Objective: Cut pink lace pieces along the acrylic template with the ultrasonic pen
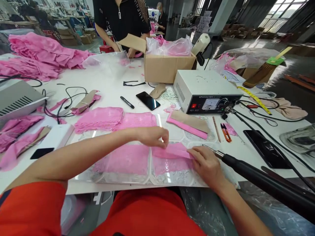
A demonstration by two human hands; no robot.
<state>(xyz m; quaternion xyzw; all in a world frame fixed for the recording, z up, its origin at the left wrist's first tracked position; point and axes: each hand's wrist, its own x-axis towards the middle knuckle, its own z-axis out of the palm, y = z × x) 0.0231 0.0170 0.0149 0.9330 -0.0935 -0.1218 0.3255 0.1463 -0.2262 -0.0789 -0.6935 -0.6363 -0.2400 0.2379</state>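
Holding 1 strip (172, 150) w/ 2 hands (154, 136) (206, 164)

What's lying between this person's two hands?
A pink cloth strip, pinched by the left hand and touched by the right hand, over a clear tray; head view.

Black wand (265, 178), rear end off-frame

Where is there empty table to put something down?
The bare white table between the cardboard box, the black pen and the pink fabric pile is free. Crowded around the left hand and right hand on the pink lace, and among cables beside the white machine.
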